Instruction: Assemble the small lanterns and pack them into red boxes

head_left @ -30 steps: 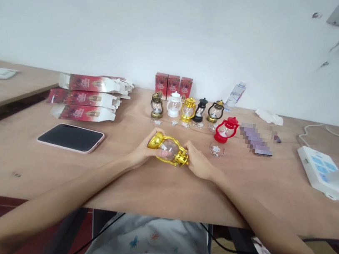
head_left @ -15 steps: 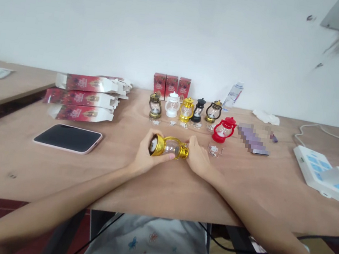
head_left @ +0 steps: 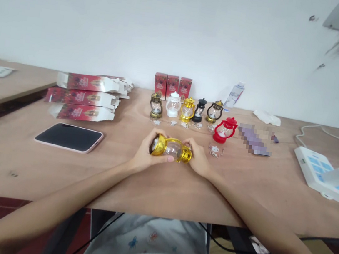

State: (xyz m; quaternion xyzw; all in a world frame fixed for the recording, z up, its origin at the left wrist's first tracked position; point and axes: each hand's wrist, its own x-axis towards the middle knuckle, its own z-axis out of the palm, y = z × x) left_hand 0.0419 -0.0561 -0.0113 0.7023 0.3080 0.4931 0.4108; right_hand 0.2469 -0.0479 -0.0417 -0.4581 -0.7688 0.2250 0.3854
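A gold lantern (head_left: 173,149) with a clear globe lies on its side between my hands, its base to the left and its top to the right. My left hand (head_left: 150,151) is wrapped round the base end, thumb along the near side. At the top end, my right hand (head_left: 197,156) has its fingers closed on the lantern's cap. Behind stand several small lanterns: bronze (head_left: 156,106), white (head_left: 173,105), gold (head_left: 188,110), black (head_left: 200,110) and black-and-gold (head_left: 214,111). A red lantern (head_left: 225,130) stands nearer, on the right, with small metal parts (head_left: 215,150) in front.
Flat red boxes (head_left: 82,98) are piled at the left, behind a phone (head_left: 69,137). Three upright red boxes (head_left: 172,86) and a bottle (head_left: 235,96) stand by the wall. Rightward are a purple item (head_left: 255,141), tissue (head_left: 267,117) and power strip (head_left: 322,173).
The gold lantern's top has tilted slightly down and shifted right, and more of it shows. My right hand has moved a little to the right with it.
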